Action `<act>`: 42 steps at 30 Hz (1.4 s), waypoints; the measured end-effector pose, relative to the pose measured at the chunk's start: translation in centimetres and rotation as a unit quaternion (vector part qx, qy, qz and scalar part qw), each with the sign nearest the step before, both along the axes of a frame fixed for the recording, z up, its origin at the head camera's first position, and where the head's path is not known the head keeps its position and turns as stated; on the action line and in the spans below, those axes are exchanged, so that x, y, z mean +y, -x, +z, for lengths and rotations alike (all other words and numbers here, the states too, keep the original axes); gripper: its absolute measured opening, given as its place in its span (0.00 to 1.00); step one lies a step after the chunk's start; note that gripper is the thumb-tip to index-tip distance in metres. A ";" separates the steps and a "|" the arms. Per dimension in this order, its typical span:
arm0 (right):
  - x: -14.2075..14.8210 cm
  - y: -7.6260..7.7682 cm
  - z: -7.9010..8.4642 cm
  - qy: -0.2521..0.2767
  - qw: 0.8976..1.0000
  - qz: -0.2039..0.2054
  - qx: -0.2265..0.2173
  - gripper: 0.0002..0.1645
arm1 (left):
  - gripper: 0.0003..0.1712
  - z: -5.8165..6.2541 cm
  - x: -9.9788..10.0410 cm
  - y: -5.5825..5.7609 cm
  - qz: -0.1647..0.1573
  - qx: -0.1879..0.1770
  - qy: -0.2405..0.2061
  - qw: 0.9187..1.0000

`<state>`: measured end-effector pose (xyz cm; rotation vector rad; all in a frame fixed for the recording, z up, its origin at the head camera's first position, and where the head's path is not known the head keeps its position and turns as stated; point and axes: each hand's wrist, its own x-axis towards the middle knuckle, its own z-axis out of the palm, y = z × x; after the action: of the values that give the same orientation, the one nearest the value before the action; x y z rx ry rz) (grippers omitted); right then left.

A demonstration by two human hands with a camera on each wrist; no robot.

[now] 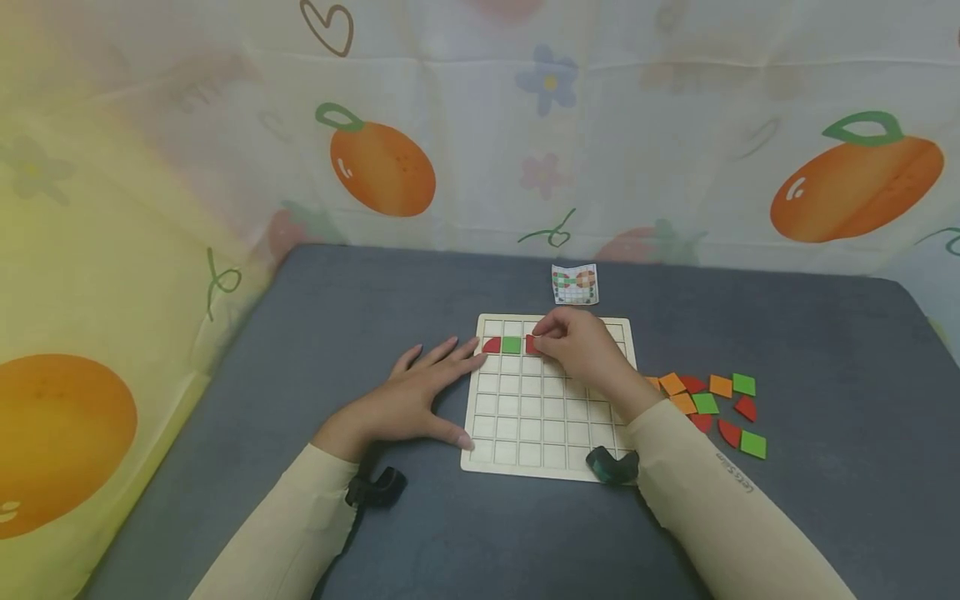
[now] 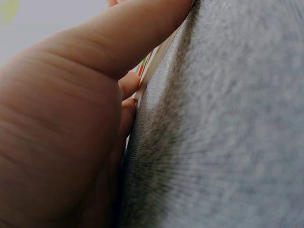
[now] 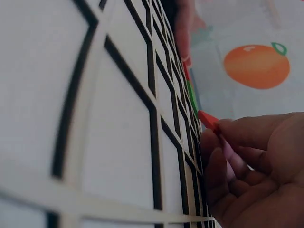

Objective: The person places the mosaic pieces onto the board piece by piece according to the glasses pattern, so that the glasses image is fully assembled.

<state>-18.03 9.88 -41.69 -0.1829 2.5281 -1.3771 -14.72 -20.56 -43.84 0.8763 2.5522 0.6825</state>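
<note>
A pale wooden grid board [image 1: 508, 429] lies on the table. In its second row sit a red quarter-round tile [image 1: 492, 345] and, beside it, a green square tile [image 1: 512, 345]. My right hand [image 1: 583, 350] pinches a red tile [image 1: 531, 344] between thumb and fingertips, just right of the green one; in the right wrist view the red tile [image 3: 207, 119] is tilted, one edge at the board. Fingers spread, my left hand [image 1: 420, 396] rests at the board's left edge, with thumb and fingertips touching the rim. The left wrist view shows mostly its thumb side [image 2: 61, 114].
Right of the board lie several loose tiles, among them a green square [image 1: 753, 444], an orange square [image 1: 721, 386] and a red piece [image 1: 746, 408]. A small printed pattern card [image 1: 575, 285] lies behind the board. A fruit-print cloth [image 1: 480, 167] hangs behind the grey table [image 1: 360, 308].
</note>
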 end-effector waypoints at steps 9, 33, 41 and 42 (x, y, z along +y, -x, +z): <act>-0.2 0.4 -0.1 -0.016 1.000 -0.002 -0.009 0.10 | 0.70 0.3 0.1 0.0 -0.001 -0.001 0.000 1.000; 0.2 -0.2 -0.1 0.030 0.999 0.011 -0.005 0.14 | 0.70 0.3 0.1 -0.1 0.001 -0.003 0.000 1.000; 1.3 -1.1 0.5 0.109 0.993 0.048 0.009 0.24 | 0.70 0.2 0.1 -0.1 0.001 -0.004 -0.005 1.000; 1.5 -1.2 0.6 0.118 0.992 0.049 0.007 0.26 | 0.70 0.2 0.1 -0.1 0.001 -0.004 -0.005 1.000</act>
<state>-16.82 11.41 -41.12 -0.3578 2.3260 -1.6374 -14.65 -20.46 -43.60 0.8738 2.5452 0.6994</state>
